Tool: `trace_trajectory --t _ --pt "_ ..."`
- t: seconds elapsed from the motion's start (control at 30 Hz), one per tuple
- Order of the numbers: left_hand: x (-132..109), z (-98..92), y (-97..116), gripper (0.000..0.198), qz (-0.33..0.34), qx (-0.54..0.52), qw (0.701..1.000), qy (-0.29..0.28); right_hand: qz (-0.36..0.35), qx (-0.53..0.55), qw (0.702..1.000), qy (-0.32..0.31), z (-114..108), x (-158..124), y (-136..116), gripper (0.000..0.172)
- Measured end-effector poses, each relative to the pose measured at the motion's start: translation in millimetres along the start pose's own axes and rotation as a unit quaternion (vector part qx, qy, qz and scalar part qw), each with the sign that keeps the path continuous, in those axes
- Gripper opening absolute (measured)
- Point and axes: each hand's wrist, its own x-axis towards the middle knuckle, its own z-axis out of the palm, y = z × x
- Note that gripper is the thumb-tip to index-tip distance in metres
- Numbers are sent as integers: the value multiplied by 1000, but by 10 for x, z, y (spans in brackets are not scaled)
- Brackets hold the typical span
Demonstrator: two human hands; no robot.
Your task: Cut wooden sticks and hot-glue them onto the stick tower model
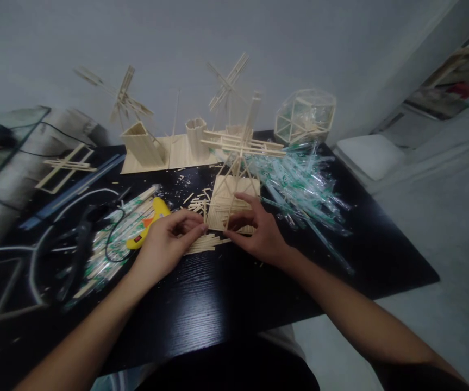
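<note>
A wooden stick windmill (240, 152) with crossed blades on slanted legs stands on a small wooden base (218, 203) in front of me. My right hand (261, 231) is at the right of the base, thumb and fingers closed around a lower leg of the windmill. To the left of the base is my left hand (175, 233), thumb and forefinger pinched on what looks like a short wooden stick (205, 210) pointing up. Cut sticks (204, 243) lie loose between the hands. Just behind my left wrist rests a yellow hot glue gun (152, 220).
Plastic-wrapped stick bundles (110, 241) lie at left, and a heap of clear-green wrappers (299, 179) at right. Behind stand two wooden towers (144, 145), another windmill (228, 81) and a many-sided stick frame (305, 117). Cables (36, 260) cross the black table's (201, 304) left side.
</note>
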Motion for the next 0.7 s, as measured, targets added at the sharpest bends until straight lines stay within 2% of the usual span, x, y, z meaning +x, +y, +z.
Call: trace_trajectory --t 0.07,0.13,0.3,0.7 --pt "-56 55 -11 29 -34 -82 996 8 14 -7 1000 -25 11 -19 -20 74" --pt "-96 109 -17 30 -49 -106 993 12 25 -12 999 -44 22 -33 -36 74" --pt "-134 184 -14 26 -27 -59 998 22 20 -22 998 -60 50 -61 -45 74" --pt "-121 231 -51 25 -28 -45 998 17 0 -49 995 -84 49 -91 -53 74"
